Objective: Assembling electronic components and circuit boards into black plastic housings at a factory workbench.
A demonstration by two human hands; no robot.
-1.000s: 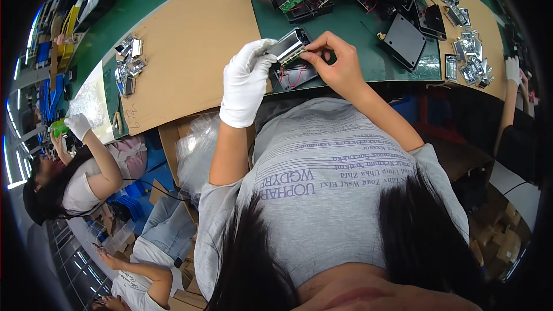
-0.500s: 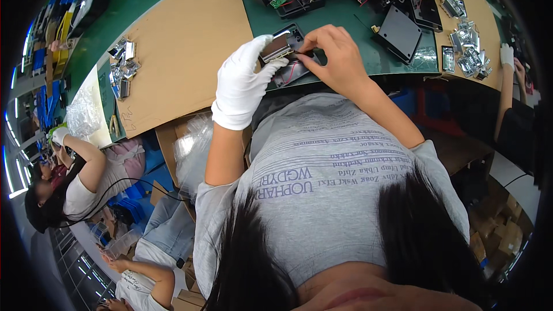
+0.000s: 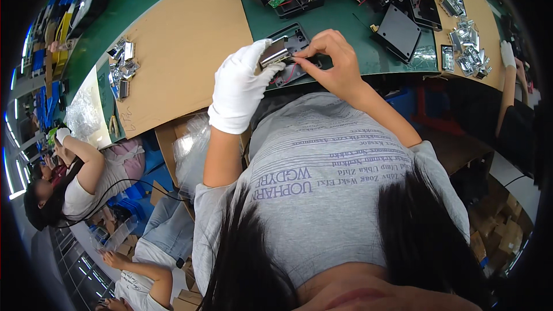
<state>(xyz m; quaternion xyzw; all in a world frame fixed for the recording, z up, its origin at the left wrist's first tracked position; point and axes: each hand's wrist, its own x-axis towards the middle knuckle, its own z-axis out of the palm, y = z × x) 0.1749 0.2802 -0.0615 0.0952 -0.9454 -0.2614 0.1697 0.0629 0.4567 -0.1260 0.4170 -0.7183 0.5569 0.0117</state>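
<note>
Over the black case point(image 3: 296, 37), your left hand point(image 3: 237, 83) pinches the silver part point(image 3: 275, 52) between its fingers. Your right hand point(image 3: 337, 66) meets its edge, fingers nearly together, hold unclear.

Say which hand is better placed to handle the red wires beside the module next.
Probably the right: the bare right hand is close to the red wires, while the gloved left hand is occupied holding the silver-framed module.
</note>
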